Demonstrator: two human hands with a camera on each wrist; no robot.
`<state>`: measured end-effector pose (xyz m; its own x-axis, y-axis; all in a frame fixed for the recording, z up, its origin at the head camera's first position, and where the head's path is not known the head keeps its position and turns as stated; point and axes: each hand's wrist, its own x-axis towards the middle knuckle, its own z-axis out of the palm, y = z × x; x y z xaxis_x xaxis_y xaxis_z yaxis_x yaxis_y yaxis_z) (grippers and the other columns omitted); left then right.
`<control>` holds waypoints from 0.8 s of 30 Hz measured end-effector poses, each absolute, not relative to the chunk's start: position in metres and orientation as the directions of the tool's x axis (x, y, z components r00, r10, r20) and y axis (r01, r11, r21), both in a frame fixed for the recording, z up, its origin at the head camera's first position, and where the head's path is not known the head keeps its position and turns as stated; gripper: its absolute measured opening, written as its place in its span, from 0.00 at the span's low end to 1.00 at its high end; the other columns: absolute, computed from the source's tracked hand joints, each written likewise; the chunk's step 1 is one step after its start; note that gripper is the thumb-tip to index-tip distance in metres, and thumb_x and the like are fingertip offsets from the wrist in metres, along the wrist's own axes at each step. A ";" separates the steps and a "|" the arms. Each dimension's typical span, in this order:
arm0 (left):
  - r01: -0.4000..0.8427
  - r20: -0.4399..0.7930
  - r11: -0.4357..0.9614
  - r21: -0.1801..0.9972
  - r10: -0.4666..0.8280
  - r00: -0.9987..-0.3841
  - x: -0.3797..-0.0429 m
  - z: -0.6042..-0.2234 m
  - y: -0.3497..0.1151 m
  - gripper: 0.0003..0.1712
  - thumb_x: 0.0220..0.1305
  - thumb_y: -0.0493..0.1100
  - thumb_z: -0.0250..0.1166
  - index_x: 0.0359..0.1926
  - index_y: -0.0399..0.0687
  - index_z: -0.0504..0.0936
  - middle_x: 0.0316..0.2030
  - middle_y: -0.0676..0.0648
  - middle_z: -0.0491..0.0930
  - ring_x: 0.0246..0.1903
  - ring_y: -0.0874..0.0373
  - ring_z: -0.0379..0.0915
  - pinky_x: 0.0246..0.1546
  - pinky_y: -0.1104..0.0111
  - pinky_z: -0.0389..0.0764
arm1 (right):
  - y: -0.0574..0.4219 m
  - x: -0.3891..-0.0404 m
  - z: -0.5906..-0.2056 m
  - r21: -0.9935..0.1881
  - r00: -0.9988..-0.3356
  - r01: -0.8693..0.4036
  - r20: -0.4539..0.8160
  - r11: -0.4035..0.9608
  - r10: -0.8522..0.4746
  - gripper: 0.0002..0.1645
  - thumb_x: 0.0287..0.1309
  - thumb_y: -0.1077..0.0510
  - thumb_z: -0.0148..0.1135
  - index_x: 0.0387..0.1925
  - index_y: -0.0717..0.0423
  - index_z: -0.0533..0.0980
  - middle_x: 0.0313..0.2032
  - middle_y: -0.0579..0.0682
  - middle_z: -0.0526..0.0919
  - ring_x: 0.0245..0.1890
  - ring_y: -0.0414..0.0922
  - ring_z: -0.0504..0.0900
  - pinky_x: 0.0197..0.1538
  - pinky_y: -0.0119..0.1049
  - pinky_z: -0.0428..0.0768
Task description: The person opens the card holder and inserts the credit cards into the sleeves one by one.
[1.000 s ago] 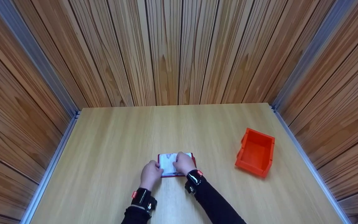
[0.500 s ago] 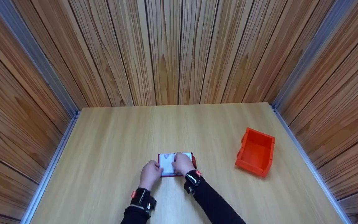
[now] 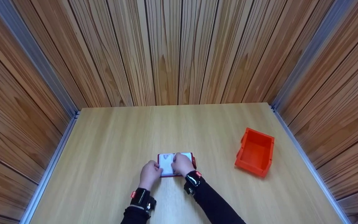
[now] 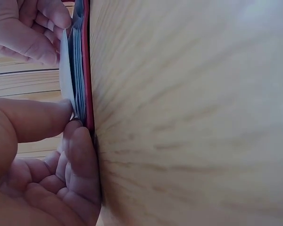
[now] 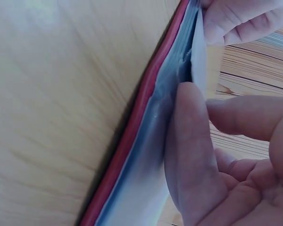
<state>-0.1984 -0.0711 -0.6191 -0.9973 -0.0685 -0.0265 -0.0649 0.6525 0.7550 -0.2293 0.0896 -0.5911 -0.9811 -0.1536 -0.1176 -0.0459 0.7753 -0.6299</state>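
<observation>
A small red-covered booklet [image 3: 166, 165] lies spread out on the table in the head view. Glossy, sleeve-like pages [image 5: 146, 169] show inside its cover in the right wrist view. A white leaf [image 4: 66, 77] stands slightly away from the stacked pages beneath it. My left hand [image 3: 149, 174] pinches that leaf at the outer left edge, thumb above and forefinger at the page edge. Near the booklet's middle, my right hand [image 3: 182, 164] pinches the leaf's inner edge between thumb and forefinger. The right hand hides part of the pages in the head view.
An orange-red plastic bin [image 3: 256, 152] stands on the table to the right, with nothing seen inside. Wood-panelled walls [image 3: 166, 53] rise at the back and both sides, with metal rails [image 3: 312, 165] along the side edges.
The right hand has shifted very slightly to the left, and a little more of the grey mark on the left page shows. The left hand has hardly moved.
</observation>
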 end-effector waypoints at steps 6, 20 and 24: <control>-0.041 -0.004 0.649 0.760 -0.059 -0.998 -0.197 -0.619 -0.072 0.10 0.55 0.34 0.70 0.33 0.36 0.77 0.25 0.47 0.79 0.28 0.52 0.77 0.32 0.59 0.77 | 0.094 -0.228 -0.585 -0.606 -0.984 -0.075 -0.082 0.792 -0.156 0.08 0.54 0.63 0.66 0.34 0.62 0.76 0.30 0.53 0.80 0.32 0.49 0.78 0.37 0.42 0.77; -0.095 -0.062 0.649 0.755 -0.074 -0.995 -0.199 -0.619 -0.070 0.10 0.56 0.35 0.70 0.34 0.37 0.77 0.26 0.47 0.78 0.28 0.53 0.75 0.32 0.61 0.77 | 0.104 -0.233 -0.569 -0.600 -0.989 -0.079 -0.050 0.796 -0.136 0.11 0.55 0.60 0.68 0.37 0.63 0.78 0.31 0.52 0.80 0.30 0.47 0.77 0.35 0.42 0.76; -0.124 -0.095 0.639 0.759 -0.081 -0.992 -0.199 -0.618 -0.070 0.10 0.58 0.35 0.70 0.36 0.37 0.77 0.26 0.48 0.77 0.28 0.54 0.75 0.32 0.61 0.77 | 0.109 -0.234 -0.564 -0.581 -0.990 -0.103 -0.022 0.807 -0.142 0.12 0.57 0.59 0.68 0.38 0.63 0.78 0.31 0.51 0.80 0.32 0.48 0.78 0.39 0.43 0.77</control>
